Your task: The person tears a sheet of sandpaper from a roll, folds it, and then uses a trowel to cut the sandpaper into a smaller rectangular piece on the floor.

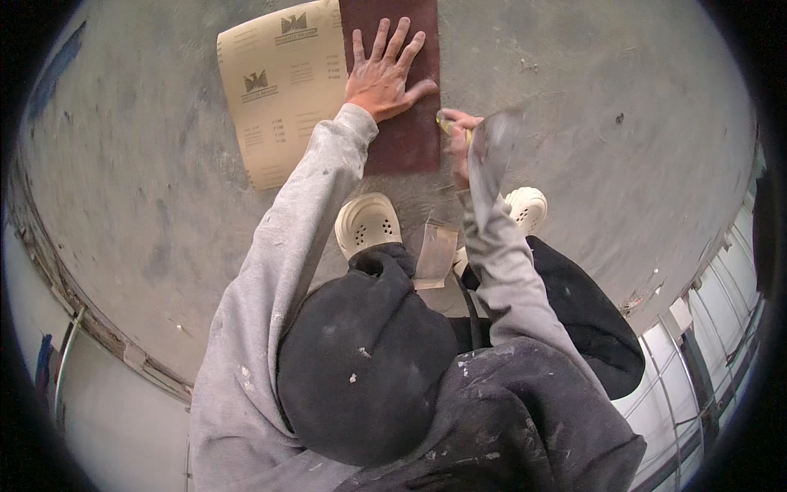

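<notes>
Black-clad knee (pixel 362 369) on the near side of the sandpaper (pixel 305 90), which lies on the floor (pixel 598 164), seemingly folded, uncut as I see it; left hand (pixel 384 80) spread flat atop, right hand (pixel 460 148) beside it gripping a yellow tool (pixel 444 122).

Tan sheet (pixel 299 111): dk bird emblems + rows of sm. dk print. Other sheet (pixel 410 148): solid dk red, no print seen. Tool handle (pixel 445 123) yellow; blade (pixel 496 152) grey, blurred. Floor (pixel 590 164) mottled grey w/ darker smudges, dk blue patch (pixel 59 70) upper L. Clogs (pixel 366 223) cream w/ rd dk holes. Sleeves (pixel 307 193) lt grey, L one w/ pale flecks. Trousers (pixel 590 316) blk. Top's front (pixel 525 418) v. dk grey w/ whitish smears. Sm. piece (pixel 437 254) betw. clogs pale brown. Panels (pixel 115 361) btm L off-white.
</notes>
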